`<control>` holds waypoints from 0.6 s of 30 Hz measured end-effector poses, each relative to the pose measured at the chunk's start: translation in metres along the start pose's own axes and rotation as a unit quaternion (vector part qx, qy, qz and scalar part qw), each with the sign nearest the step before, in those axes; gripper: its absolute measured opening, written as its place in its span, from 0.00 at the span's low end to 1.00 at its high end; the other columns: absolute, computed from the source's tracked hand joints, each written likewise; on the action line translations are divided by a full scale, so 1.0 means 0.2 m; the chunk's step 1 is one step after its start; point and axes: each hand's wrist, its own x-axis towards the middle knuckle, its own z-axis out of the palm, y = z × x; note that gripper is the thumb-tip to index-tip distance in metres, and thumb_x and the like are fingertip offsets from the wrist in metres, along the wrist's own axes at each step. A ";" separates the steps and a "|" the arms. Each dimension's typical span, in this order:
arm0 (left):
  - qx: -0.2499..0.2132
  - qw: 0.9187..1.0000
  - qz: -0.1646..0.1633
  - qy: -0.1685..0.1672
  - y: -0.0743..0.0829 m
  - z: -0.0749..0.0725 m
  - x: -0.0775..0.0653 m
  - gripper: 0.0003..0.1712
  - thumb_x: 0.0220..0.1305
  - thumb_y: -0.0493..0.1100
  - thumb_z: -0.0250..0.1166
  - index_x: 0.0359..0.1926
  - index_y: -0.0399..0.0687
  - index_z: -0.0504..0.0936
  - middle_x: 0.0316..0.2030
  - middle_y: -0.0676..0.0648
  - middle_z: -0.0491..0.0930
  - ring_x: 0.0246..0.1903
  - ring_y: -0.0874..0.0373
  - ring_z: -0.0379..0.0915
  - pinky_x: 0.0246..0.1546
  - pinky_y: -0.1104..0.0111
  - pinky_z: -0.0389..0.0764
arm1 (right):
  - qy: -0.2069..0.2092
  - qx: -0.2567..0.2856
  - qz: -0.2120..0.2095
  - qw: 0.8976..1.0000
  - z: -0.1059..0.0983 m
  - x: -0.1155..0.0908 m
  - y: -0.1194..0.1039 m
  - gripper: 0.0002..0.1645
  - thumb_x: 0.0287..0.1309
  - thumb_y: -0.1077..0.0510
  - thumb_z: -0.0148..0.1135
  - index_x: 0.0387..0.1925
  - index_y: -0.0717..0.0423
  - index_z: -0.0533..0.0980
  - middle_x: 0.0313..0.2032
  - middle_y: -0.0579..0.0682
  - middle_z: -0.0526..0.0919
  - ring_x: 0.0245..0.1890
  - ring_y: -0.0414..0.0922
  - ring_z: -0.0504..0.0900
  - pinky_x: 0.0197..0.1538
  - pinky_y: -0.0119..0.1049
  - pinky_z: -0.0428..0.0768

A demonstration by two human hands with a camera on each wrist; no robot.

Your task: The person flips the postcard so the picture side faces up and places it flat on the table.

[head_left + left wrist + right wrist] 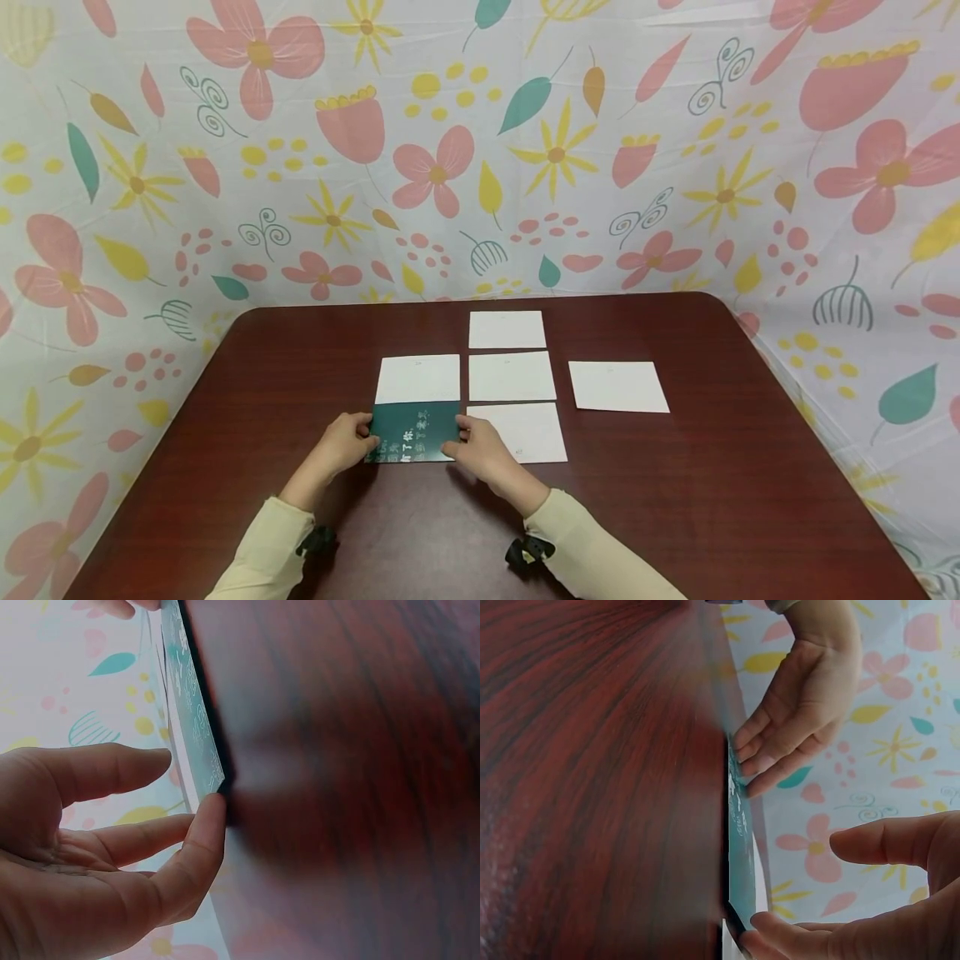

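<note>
Your two cream sleeves come in from the bottom of the frame, nearest the camera. Your left hand and right hand flank a dark green card with white Chinese lettering, just below and left of the frame's centre. Fingers relaxed and loosely bent, you touch its two short sides by the fingertips; the wrist views show both thumbs standing off it.

Judging by the layout, five white cards are set down: one touching the green card's upper edge, three in the middle column, and a lone one at right. What seems left is settling the green card and letting go; its underside is hidden from you.

Only a narrow strip separates it from the middle column, and your right hand overlaps the lowest card there, so a sideways slide could nudge it. You have more room on the brown table toward the lower left and bottom; its far edge runs close behind the topmost card.
</note>
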 end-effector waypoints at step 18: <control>0.014 1.000 0.010 0.023 0.03 0.01 -0.01 0.27 0.61 0.32 0.62 0.58 0.19 0.68 0.39 0.33 0.72 0.37 0.46 0.71 0.37 0.56 0.77 | -0.003 0.002 -0.015 1.000 -0.03 -0.02 0.01 0.35 0.56 0.65 0.60 0.64 0.76 0.62 0.61 0.72 0.67 0.60 0.64 0.69 0.56 0.54 0.74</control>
